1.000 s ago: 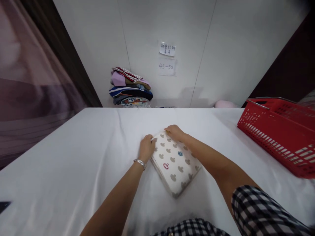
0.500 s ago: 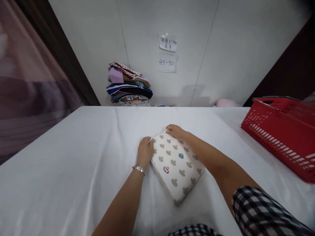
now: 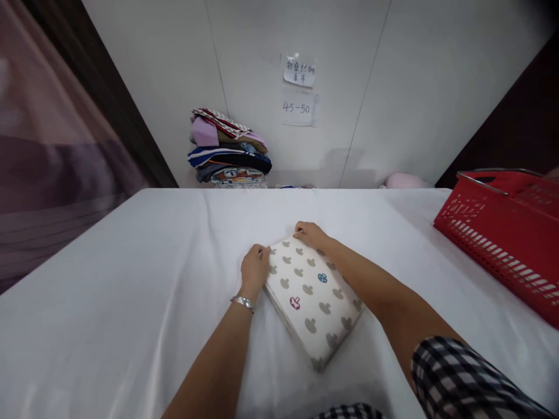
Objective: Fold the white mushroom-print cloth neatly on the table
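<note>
The left hand (image 3: 254,269) rests loosely curled against the far-left edge of a folded cloth (image 3: 312,299), its fingertips touching the upper corner; a silver bracelet (image 3: 243,301) circles that wrist. The right hand (image 3: 311,234) lies flat at the cloth's far corner, fingers together, appearing to press or pinch the edge there, though the exact grip is too small to tell. Both hands are thus at the far end of the cloth, with the left on its side edge and the right on its top corner.

The cloth is a thick cream rectangle printed with grey mushroom shapes, plus one blue and one red. It lies on the white table cover (image 3: 131,279), just in front of the person. Its long axis runs diagonally, from far left toward near right, under the right forearm.

Well apart to the right stands a red plastic basket (image 3: 502,233). Beyond the table's far edge, a stack of folded fabrics (image 3: 229,148) sits against the white wall, beneath two paper notes (image 3: 299,87).
</note>
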The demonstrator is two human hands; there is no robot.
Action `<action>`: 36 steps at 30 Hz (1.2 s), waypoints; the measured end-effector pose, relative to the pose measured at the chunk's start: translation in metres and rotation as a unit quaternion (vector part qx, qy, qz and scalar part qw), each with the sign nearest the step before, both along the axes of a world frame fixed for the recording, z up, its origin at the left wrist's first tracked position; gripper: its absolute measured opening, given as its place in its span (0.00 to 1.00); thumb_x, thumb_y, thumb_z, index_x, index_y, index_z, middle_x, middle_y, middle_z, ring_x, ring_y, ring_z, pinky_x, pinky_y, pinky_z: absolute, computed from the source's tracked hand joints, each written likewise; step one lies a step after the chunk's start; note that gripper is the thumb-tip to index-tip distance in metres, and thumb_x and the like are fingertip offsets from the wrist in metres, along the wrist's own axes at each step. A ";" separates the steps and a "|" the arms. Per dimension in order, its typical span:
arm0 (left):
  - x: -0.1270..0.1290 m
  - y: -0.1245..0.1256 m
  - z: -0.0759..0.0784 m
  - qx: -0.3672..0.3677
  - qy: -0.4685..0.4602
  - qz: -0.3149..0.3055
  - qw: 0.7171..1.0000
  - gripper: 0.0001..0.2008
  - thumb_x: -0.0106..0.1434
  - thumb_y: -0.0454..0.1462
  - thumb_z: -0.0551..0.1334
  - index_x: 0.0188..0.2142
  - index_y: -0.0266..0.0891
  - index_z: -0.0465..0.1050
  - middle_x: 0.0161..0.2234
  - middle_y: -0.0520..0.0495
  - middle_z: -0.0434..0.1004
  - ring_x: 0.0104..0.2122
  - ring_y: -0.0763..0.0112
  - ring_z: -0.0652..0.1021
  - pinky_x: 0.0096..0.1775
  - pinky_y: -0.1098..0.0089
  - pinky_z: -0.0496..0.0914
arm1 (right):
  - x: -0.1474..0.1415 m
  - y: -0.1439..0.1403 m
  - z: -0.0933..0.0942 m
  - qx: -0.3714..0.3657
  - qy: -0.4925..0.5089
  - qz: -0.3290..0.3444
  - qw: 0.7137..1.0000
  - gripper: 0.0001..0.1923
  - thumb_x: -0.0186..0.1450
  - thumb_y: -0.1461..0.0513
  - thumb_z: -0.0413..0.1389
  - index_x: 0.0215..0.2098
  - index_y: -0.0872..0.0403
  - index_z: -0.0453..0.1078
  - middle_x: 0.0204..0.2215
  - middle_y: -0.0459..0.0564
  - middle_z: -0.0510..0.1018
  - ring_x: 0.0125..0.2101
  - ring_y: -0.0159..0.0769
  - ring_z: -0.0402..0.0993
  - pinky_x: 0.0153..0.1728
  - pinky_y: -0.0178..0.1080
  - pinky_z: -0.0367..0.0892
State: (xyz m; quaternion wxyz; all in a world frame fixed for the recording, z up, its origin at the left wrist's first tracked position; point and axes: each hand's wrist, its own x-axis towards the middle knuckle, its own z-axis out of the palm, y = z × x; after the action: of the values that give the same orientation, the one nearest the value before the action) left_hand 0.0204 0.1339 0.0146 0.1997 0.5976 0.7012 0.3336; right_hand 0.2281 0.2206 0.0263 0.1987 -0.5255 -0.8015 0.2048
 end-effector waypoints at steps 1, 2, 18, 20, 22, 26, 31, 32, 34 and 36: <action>-0.001 0.001 -0.001 -0.007 -0.001 -0.001 1.000 0.11 0.63 0.44 0.53 0.30 0.42 0.68 0.30 0.50 0.76 0.32 0.66 0.74 0.33 0.69 0.63 | 0.000 0.000 -0.001 -0.005 0.006 -0.005 1.000 0.02 0.62 0.61 0.56 0.33 0.51 0.69 0.33 0.47 0.77 0.35 0.36 0.70 0.36 0.36 0.60; -0.001 0.002 -0.001 -0.011 -0.001 -0.002 1.000 0.10 0.63 0.44 0.53 0.30 0.42 0.68 0.30 0.50 0.76 0.32 0.66 0.75 0.34 0.69 0.64 | 0.000 0.001 -0.002 -0.009 0.012 -0.008 1.000 0.02 0.61 0.61 0.56 0.34 0.50 0.69 0.35 0.47 0.77 0.36 0.36 0.70 0.37 0.36 0.60; 0.037 -0.022 0.001 0.059 0.223 -0.199 0.952 0.25 0.66 0.45 0.49 0.59 0.39 0.60 0.61 0.43 0.60 0.62 0.58 0.59 0.61 0.53 0.50 | 0.004 0.004 -0.008 -0.002 0.022 -0.018 1.000 0.11 0.63 0.56 0.54 0.38 0.52 0.74 0.39 0.47 0.78 0.41 0.37 0.72 0.41 0.36 0.63; 0.037 -0.021 -0.002 0.056 0.231 -0.197 0.951 0.25 0.66 0.45 0.49 0.60 0.39 0.59 0.62 0.43 0.59 0.62 0.58 0.58 0.61 0.53 0.50 | 0.004 0.004 -0.006 -0.005 -0.016 -0.049 0.999 0.16 0.63 0.53 0.53 0.44 0.53 0.73 0.44 0.51 0.77 0.45 0.41 0.71 0.44 0.38 0.63; 0.036 -0.021 -0.002 0.050 0.233 -0.196 0.951 0.26 0.67 0.46 0.48 0.60 0.39 0.59 0.62 0.43 0.59 0.62 0.58 0.58 0.61 0.53 0.50 | 0.006 0.003 -0.003 -0.013 -0.048 -0.087 0.995 0.21 0.64 0.51 0.52 0.51 0.53 0.69 0.50 0.55 0.73 0.50 0.44 0.68 0.47 0.41 0.61; 0.035 -0.020 -0.001 0.048 0.235 -0.197 0.950 0.26 0.67 0.46 0.48 0.61 0.37 0.58 0.62 0.43 0.58 0.62 0.58 0.58 0.61 0.53 0.50 | 0.013 -0.012 -0.001 0.056 -0.077 -0.111 0.989 0.26 0.67 0.54 0.47 0.60 0.57 0.58 0.60 0.59 0.62 0.60 0.46 0.56 0.56 0.46 0.53; 0.036 -0.019 -0.003 0.057 0.235 -0.196 0.950 0.26 0.66 0.46 0.48 0.60 0.38 0.59 0.62 0.43 0.59 0.62 0.58 0.59 0.61 0.52 0.50 | 0.016 -0.033 -0.008 0.060 -0.119 0.010 0.991 0.28 0.68 0.52 0.45 0.63 0.54 0.54 0.64 0.56 0.54 0.64 0.45 0.43 0.60 0.51 0.45; 0.036 -0.019 -0.003 0.057 0.234 -0.197 0.950 0.26 0.66 0.46 0.48 0.60 0.38 0.59 0.62 0.43 0.60 0.62 0.58 0.59 0.61 0.52 0.50 | 0.015 -0.033 -0.009 0.042 -0.125 0.015 0.991 0.28 0.68 0.51 0.44 0.63 0.53 0.54 0.64 0.55 0.54 0.64 0.45 0.44 0.59 0.51 0.46; 0.036 -0.019 -0.002 0.055 0.233 -0.199 0.950 0.26 0.66 0.46 0.48 0.60 0.38 0.59 0.62 0.42 0.59 0.62 0.58 0.59 0.61 0.52 0.50 | 0.013 -0.029 -0.011 0.017 -0.131 -0.004 0.991 0.28 0.69 0.50 0.43 0.63 0.53 0.54 0.64 0.55 0.54 0.64 0.47 0.44 0.59 0.51 0.48; 0.035 -0.020 -0.001 0.054 0.233 -0.201 0.950 0.26 0.67 0.46 0.48 0.60 0.38 0.59 0.62 0.42 0.59 0.62 0.57 0.59 0.61 0.52 0.50 | 0.012 -0.021 -0.011 0.003 -0.130 -0.022 0.991 0.29 0.69 0.50 0.42 0.63 0.54 0.54 0.64 0.56 0.54 0.64 0.48 0.45 0.58 0.51 0.50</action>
State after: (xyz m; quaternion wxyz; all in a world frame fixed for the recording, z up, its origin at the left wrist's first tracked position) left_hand 0.0558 0.1142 0.0133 0.0614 0.7969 0.5748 0.1756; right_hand 0.2401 0.1996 0.0156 0.0992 -0.5642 -0.8096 0.1281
